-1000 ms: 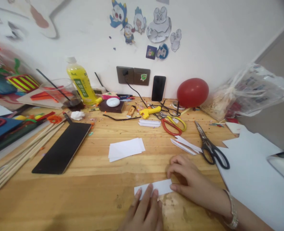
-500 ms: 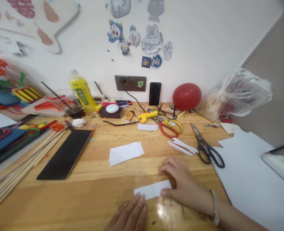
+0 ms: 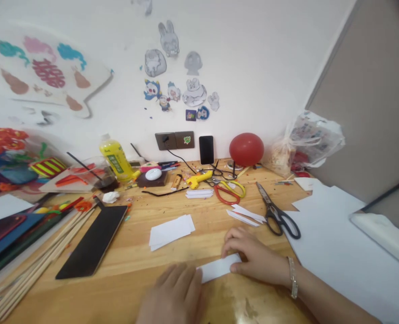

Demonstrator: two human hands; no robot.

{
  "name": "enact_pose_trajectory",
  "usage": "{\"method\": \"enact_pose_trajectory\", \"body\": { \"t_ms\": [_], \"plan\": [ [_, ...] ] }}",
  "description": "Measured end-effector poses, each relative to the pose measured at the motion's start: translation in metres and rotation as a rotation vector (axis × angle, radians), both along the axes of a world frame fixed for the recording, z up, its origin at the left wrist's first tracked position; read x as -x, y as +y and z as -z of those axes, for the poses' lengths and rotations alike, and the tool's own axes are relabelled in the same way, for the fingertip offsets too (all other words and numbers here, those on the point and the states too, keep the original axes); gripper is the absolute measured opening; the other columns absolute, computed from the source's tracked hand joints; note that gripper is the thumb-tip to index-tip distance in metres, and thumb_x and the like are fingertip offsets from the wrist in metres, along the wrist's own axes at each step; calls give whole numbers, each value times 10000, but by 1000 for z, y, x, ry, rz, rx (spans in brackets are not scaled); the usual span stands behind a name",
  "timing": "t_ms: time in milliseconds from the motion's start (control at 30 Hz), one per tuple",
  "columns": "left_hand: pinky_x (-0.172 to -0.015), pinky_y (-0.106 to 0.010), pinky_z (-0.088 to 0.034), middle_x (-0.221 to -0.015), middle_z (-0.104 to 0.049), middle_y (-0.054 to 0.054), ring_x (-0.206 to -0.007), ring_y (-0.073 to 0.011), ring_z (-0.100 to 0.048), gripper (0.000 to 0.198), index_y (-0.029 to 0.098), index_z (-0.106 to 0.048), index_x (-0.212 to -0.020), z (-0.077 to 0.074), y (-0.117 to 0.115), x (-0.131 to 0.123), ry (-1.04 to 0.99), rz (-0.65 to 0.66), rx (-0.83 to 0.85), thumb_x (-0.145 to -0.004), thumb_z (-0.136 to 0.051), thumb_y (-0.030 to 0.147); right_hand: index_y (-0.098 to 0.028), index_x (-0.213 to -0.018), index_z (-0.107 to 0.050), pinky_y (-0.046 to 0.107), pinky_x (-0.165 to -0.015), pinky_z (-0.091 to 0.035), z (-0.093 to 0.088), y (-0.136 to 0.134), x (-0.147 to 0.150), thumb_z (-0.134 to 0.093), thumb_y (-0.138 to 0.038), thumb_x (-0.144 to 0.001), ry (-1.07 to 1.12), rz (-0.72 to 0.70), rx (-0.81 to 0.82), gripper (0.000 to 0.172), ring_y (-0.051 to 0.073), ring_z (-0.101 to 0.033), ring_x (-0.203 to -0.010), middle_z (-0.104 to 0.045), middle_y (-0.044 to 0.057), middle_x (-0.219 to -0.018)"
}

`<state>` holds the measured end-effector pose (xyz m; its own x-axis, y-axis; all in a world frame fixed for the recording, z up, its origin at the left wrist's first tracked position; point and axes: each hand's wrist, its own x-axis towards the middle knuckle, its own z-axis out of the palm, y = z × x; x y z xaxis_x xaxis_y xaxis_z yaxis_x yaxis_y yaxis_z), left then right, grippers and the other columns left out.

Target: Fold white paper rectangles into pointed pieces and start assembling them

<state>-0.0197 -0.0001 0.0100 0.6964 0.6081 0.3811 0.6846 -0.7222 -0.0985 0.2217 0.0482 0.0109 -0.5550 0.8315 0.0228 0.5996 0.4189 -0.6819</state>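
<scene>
A narrow white paper strip (image 3: 217, 269) lies on the wooden tabletop in front of me. My right hand (image 3: 248, 252) grips its right end, the thumb at the near edge and the curled fingers at the far edge. My left hand (image 3: 175, 288) lies flat at the strip's left end, fingers stretched out and partly blurred, covering that end. Beyond the hands sits a small stack of white paper pieces (image 3: 170, 231). Several thin folded strips (image 3: 243, 216) lie farther right, beside black-handled scissors (image 3: 277, 211).
Left stand a black tablet-like slab (image 3: 93, 243), wooden sticks (image 3: 47, 261) and a yellow drink bottle (image 3: 115, 157). At the back are a yellow glue gun (image 3: 199, 179), red-and-yellow-handled scissors (image 3: 228, 193), a phone (image 3: 206, 150) and a red balloon (image 3: 247, 149). Large white sheets (image 3: 334, 225) cover the right side.
The view has tilted up and shifted slightly. My left hand has moved farther over the strip's left end, hiding more of it. My right hand remains at the right end.
</scene>
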Motion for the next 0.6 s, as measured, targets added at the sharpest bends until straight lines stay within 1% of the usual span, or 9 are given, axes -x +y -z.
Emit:
{"method": "enact_pose_trajectory", "body": {
  "t_ms": [33,100,167,233,333,433,500,567,600],
  "plan": [
    [-727,-334,-538,-954,-710,-80,-828,-229,-657,213,152,-622,-1010,0,8,-10,6,-58,-4,-820,-529,176,-211,-882,-638,337,-863,-372,2,0,0,-709,-77,-634,6,12,0,290,201,-493,-954,-552,19,-956],
    [-804,-383,-531,-1105,-667,-113,-946,-264,-631,311,145,-599,-1085,6,24,-24,25,-96,4,-775,-600,176,-211,-910,-641,336,-864,-373,4,0,0,-725,-108,-632,10,36,-6,308,206,-488,-963,-547,25,-970],
    [-788,-403,-544,-1095,-674,-112,-957,-279,-634,311,184,-620,-1066,18,37,-31,-7,-52,-58,-756,-645,180,-218,-923,-648,335,-869,-374,5,2,-3,-732,-124,-632,8,38,-14,317,209,-484,-975,-537,26,-982],
    [-794,-447,-541,-1116,-666,-100,-1000,-300,-617,319,233,-621,-1075,30,45,-30,-45,-41,-66,-759,-657,206,-228,-925,-657,333,-873,-375,4,4,-8,-734,-125,-632,3,17,-11,321,211,-481,-989,-531,23,-990],
    [-805,-460,-536,-1120,-659,-88,-1044,-307,-587,288,243,-618,-1073,39,47,-25,-101,-23,-45,-787,-629,212,-240,-944,-663,322,-882,-383,1,9,-19,-716,-83,-635,5,-23,13,350,202,-490,-1001,-524,20,-1000],
    [-850,-456,-509,-1111,-648,-79,-1086,-294,-545,218,218,-618,-1037,37,43,-25,-167,21,-30,-831,-557,177,-225,-970,-662,319,-897,-391,-2,11,-27,-693,-71,-657,32,-56,11,350,192,-508,-999,-525,28,-1009],
    [-869,-453,-483,-1091,-637,-84,-1082,-283,-526,189,197,-615,-1001,33,41,-27,-227,56,-55,-861,-499,146,-209,-960,-659,322,-880,-407,-3,12,-27,-651,-132,-735,82,-74,-18,238,186,-529,-968,-550,37,-986],
    [-822,-423,-481,-1015,-634,-85,-998,-260,-542,180,179,-612,-940,28,40,-29,-267,81,-63,-888,-448,126,-194,-940,-651,313,-839,-429,-2,11,-24,-548,-182,-836,148,-108,-47,147,173,-556,-912,-588,43,-938],
    [-768,-393,-485,-955,-633,-78,-924,-241,-554,182,174,-608,-891,26,39,-30,-269,88,-51,-900,-432,129,-189,-924,-648,303,-818,-437,-2,9,-22,-492,-183,-870,173,-134,-55,165,164,-567,-882,-607,43,-909]
  ]
}}
